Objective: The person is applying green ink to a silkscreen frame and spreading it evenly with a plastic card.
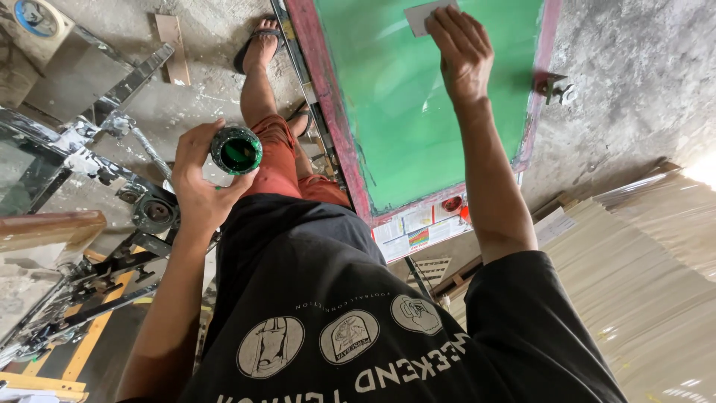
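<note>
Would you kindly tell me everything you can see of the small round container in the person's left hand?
The small round container is a short pot seen from above, its mouth open with no lid in view. The rim and walls are dark and smeared with green, and the inside shows wet-looking green, probably ink or paint. The left hand grips it from the side, fingers wrapped around its wall, holding it roughly upright in the air above the person's orange shorts. Its material cannot be told.

A paint-spattered metal machine frame (89, 149) stands on the grey concrete floor (641, 82). Stacks of pale sheets (641, 283) lie nearby, a wooden block (171, 48) farther off, and sandalled feet (261, 45) rest on the floor.
</note>
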